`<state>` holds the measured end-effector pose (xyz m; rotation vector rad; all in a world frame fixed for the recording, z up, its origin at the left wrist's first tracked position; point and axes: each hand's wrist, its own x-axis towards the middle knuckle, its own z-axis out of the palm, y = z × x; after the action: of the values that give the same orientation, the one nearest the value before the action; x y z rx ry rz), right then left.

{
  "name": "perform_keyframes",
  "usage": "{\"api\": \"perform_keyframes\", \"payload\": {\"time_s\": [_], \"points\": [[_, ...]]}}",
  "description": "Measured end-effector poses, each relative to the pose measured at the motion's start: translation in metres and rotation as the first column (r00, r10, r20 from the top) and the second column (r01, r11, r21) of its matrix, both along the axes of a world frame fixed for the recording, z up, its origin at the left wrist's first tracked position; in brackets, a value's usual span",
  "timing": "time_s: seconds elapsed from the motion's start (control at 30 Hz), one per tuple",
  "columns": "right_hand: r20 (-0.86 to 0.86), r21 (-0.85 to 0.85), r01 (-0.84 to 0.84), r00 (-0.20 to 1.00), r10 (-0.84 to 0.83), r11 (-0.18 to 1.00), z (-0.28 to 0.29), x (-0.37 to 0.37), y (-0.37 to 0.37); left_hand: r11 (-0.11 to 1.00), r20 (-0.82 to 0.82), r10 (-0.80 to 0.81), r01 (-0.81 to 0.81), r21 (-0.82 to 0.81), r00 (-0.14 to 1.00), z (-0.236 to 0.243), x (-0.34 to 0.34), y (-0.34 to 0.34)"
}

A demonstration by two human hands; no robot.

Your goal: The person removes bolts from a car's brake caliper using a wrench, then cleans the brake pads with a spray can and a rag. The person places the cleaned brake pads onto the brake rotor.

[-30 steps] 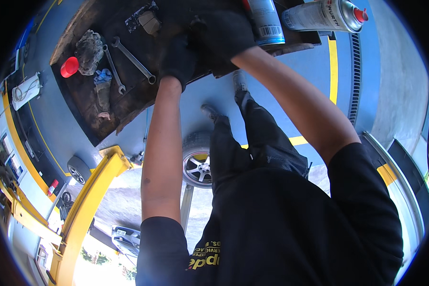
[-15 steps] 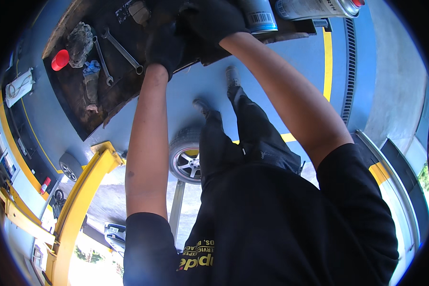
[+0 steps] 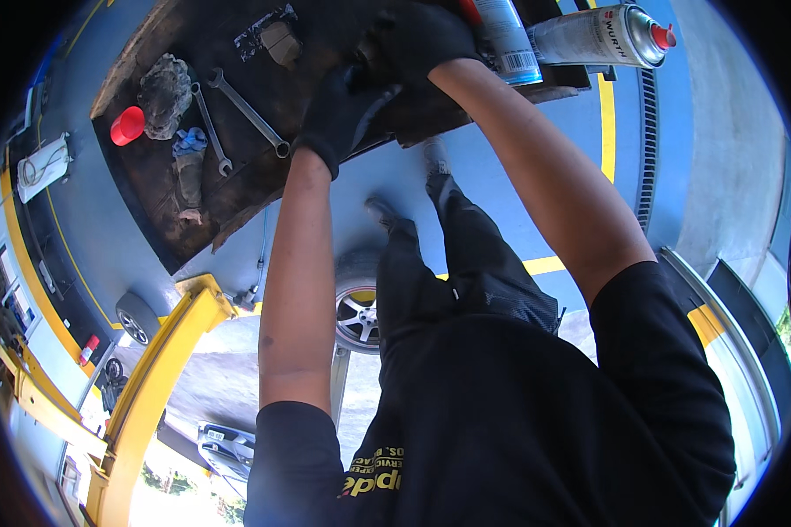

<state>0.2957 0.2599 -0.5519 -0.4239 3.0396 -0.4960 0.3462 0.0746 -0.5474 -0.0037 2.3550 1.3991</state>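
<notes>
Both my hands wear black gloves and are close together over the dark, worn workbench top. My left hand has its fingers curled at a small dark part, and its thumb points toward the right. My right hand bends around the same spot from the other side. Dark gloves against the dark top hide the kind of part between them. Left of my left hand lie a larger combination spanner and a smaller spanner. Beyond them rests a grey-brown block resembling a brake pad.
Two spray cans, one blue and white and one grey with a red nozzle, are by my right hand. Leftward lie a crumpled grey lump, a red cap and a worn brush-like tool. A wheel and yellow lift arm stand below.
The view has shifted, so the bench and its things appear lower and farther right. My left hand has turned, and its thumb now shows. Both hands stay close together.
</notes>
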Motion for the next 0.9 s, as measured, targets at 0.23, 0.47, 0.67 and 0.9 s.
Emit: {"api": "perform_keyframes", "payload": {"time_s": [0.23,0.47,0.67,0.9], "points": [[-0.196,-0.077,-0.083,0.978,0.067,0.994,-0.022,-0.019,-0.012,0.983,-0.083,-0.020,0.004,-0.185,0.996,0.002,-0.004,0.011],[-0.218,-0.244,-0.149,0.971,0.095,0.958,-0.003,-0.016,-0.008,0.950,-0.173,-0.063,0.006,-0.311,0.983,-0.025,-0.002,0.003],[-0.101,-0.440,-0.201,0.980,0.174,0.875,0.016,-0.018,-0.010,0.831,-0.347,-0.444,0.234,-0.505,0.826,-0.040,-0.007,-0.013],[0.101,-0.298,-0.098,0.986,0.134,0.949,0.019,-0.013,-0.005,0.976,-0.231,-0.071,0.020,-0.215,0.970,-0.037,0.001,-0.010]]}}
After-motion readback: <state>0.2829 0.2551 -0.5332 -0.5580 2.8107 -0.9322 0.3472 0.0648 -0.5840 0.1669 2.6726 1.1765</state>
